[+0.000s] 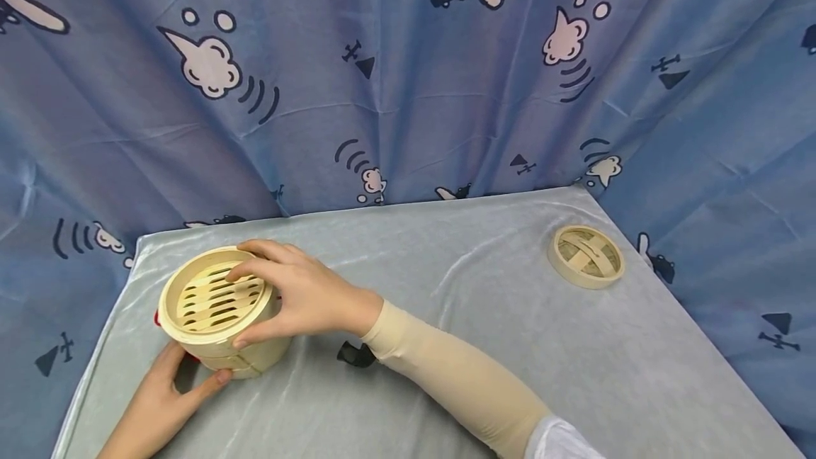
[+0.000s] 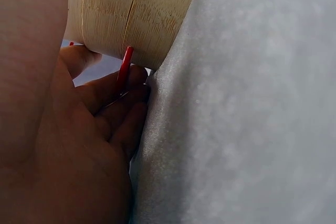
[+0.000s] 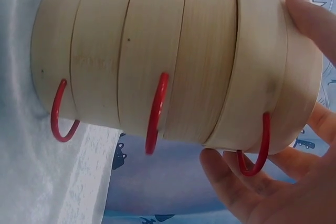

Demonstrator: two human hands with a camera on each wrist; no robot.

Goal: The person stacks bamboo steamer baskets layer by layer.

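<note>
A stack of bamboo steamer baskets (image 1: 255, 356) stands at the left of the table, its slatted top facing up. My right hand (image 1: 306, 296) grips the top basket (image 3: 257, 72) by its rim, thumb on the near side and fingers across the far side. Low on the stack, my left hand (image 1: 156, 395) holds the wall between thumb and fingers. In the left wrist view its fingers curl beside a red loop (image 2: 124, 70) near the base. Several red loops, such as the middle one (image 3: 156, 114), stick out from the tiers in the right wrist view.
A round bamboo steamer lid (image 1: 586, 257) with a strap handle lies at the right of the table. Grey velvety cloth (image 1: 459, 268) covers the tabletop. A small black item (image 1: 355, 354) shows beneath my right wrist. Behind hangs a blue patterned curtain (image 1: 408, 76).
</note>
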